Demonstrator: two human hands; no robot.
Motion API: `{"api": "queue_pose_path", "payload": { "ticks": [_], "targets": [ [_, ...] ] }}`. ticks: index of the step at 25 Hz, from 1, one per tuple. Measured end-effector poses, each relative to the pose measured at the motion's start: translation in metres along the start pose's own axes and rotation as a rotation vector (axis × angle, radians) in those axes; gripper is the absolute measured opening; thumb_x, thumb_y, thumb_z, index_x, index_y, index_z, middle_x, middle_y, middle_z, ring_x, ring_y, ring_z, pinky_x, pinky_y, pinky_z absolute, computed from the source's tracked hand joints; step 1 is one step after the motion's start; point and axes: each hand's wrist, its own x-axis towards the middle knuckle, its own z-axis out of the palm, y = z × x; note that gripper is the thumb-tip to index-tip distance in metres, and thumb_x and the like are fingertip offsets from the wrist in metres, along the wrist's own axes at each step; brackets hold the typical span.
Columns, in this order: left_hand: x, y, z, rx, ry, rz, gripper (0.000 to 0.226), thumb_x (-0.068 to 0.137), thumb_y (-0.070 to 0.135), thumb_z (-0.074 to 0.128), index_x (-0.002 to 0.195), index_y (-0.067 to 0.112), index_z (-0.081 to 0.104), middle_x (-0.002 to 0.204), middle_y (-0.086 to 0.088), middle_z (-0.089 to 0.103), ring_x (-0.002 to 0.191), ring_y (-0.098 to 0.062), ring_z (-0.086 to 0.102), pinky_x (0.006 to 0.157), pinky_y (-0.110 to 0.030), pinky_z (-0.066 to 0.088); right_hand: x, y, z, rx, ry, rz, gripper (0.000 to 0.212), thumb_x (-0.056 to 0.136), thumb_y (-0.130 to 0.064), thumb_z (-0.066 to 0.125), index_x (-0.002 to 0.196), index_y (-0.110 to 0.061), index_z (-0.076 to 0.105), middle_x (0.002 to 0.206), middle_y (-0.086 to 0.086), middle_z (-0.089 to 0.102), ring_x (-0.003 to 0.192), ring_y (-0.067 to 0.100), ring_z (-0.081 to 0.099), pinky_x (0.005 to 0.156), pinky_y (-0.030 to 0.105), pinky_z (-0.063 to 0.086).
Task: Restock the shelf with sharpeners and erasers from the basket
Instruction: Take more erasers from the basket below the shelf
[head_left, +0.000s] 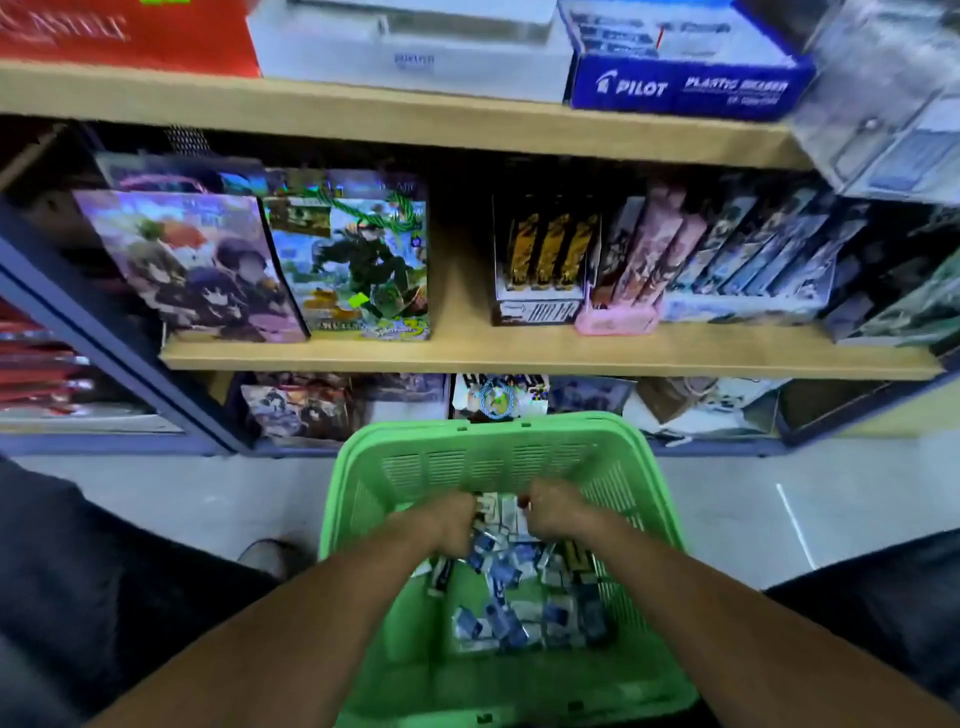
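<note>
A green plastic basket (483, 447) stands on the floor in front of me, low in the head view. Several small blue-and-white packs of erasers (511, 618) lie loose on its bottom. Both my hands are down inside the basket at its far end. My left hand (449, 522) is closed around a bunch of the small packs. My right hand (553, 512) is closed too, with white packs showing between the two fists. A blue Pilot plastic eraser box (685, 85) sits on the top wooden shelf (363, 111) at the upper right.
The middle shelf (519, 353) holds illustrated gift bags at the left and boxed pens and a pink tray at the right, with a gap between them. More bags stand on the lowest level. A blue metal rack post (104, 332) runs at the left. Grey floor surrounds the basket.
</note>
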Motion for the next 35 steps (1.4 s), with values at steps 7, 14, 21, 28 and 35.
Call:
{"api": "queue_pose_path", "payload": {
  "ticks": [7, 14, 21, 28, 35],
  "targets": [
    [0.052, -0.046, 0.065, -0.378, -0.031, -0.309, 0.098, 0.078, 0.021, 0.081, 0.15, 0.004, 0.017, 0.147, -0.022, 0.034, 0.13, -0.037, 0.047, 0.103, -0.04, 0.046, 0.04, 0.016, 0.066, -0.025, 0.116, 0.062, 0.071, 0.077, -0.025, 0.075, 0.138, -0.009, 0.042, 0.136, 0.015, 0.05, 0.122, 0.034, 0.051, 0.101, 0.041, 0.047],
    [0.066, -0.047, 0.106, -0.348, 0.084, -0.511, 0.08, 0.075, 0.028, 0.081, 0.135, 0.011, 0.031, 0.134, -0.017, 0.04, 0.124, -0.035, 0.047, 0.096, -0.04, 0.049, 0.068, -0.018, 0.097, 0.258, 0.238, 0.124, 0.069, 0.083, -0.035, 0.074, 0.135, -0.003, 0.04, 0.134, 0.019, 0.048, 0.122, 0.036, 0.05, 0.094, 0.034, 0.045],
    [0.07, -0.047, 0.121, -0.515, 0.296, -0.511, 0.064, 0.08, 0.027, 0.077, 0.127, 0.013, 0.037, 0.126, -0.013, 0.045, 0.114, -0.034, 0.051, 0.087, -0.04, 0.048, 0.072, -0.006, 0.105, 0.182, 0.291, 0.061, 0.073, 0.078, -0.041, 0.077, 0.14, -0.023, 0.043, 0.136, 0.011, 0.041, 0.119, 0.035, 0.052, 0.092, 0.042, 0.052],
    [0.08, -0.043, 0.099, -0.891, 0.361, -0.45, 0.038, 0.081, 0.022, 0.069, 0.117, 0.013, 0.058, 0.111, -0.01, 0.067, 0.098, -0.029, 0.065, 0.082, -0.033, 0.054, 0.069, -0.026, 0.11, 0.343, 0.175, 0.14, 0.084, 0.085, -0.028, 0.07, 0.152, -0.012, 0.024, 0.145, 0.019, 0.04, 0.132, 0.035, 0.041, 0.106, 0.038, 0.041],
    [0.076, -0.046, 0.096, -1.192, 0.295, -0.483, 0.041, 0.084, 0.024, 0.071, 0.124, 0.022, 0.059, 0.107, -0.002, 0.067, 0.093, -0.021, 0.067, 0.088, -0.035, 0.055, 0.08, -0.011, 0.088, 0.552, 0.03, 0.206, 0.071, 0.07, -0.024, 0.085, 0.135, -0.019, 0.056, 0.136, 0.009, 0.056, 0.112, 0.025, 0.062, 0.088, 0.032, 0.056]
  ]
}}
